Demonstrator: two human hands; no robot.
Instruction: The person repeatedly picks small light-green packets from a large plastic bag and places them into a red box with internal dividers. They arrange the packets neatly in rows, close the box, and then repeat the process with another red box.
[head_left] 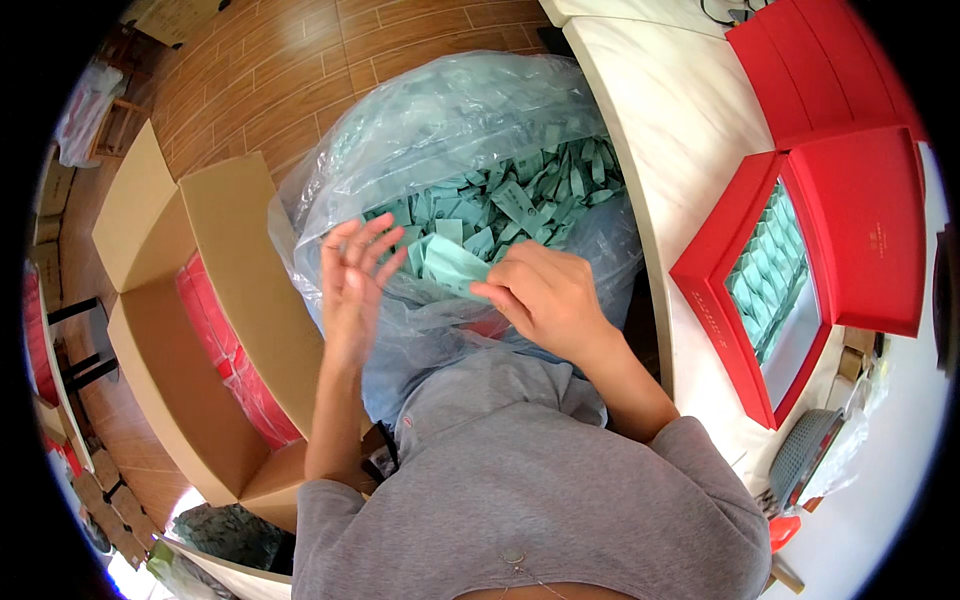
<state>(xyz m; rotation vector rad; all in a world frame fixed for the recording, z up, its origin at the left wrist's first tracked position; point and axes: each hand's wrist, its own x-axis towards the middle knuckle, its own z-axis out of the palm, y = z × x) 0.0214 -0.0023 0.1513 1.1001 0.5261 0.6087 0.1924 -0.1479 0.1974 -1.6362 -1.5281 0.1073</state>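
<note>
My right hand [548, 298] pinches one end of a pale green paper packet [447, 264], which tilts up to the left over the bag. My left hand [354, 278] is raised beside the packet's far end, its fingers spread and slightly curled, with nothing seen in it. Below both hands stands a large clear plastic bag [385, 130], gaping toward me and filled with many loose green packets [515, 200]. On the table to my right, a red gift box [700, 283] lies with its lid flap folded out; rows of similar green packets [770, 265] fill much of it.
A tall cardboard carton [165, 370] with raised flaps stands at my left, holding red plastic-wrapped goods [232, 350]. The white table [645, 110] has its edge close to my right arm. Another red box [815, 65] lies farther back. A grey basket [803, 450] sits at the right.
</note>
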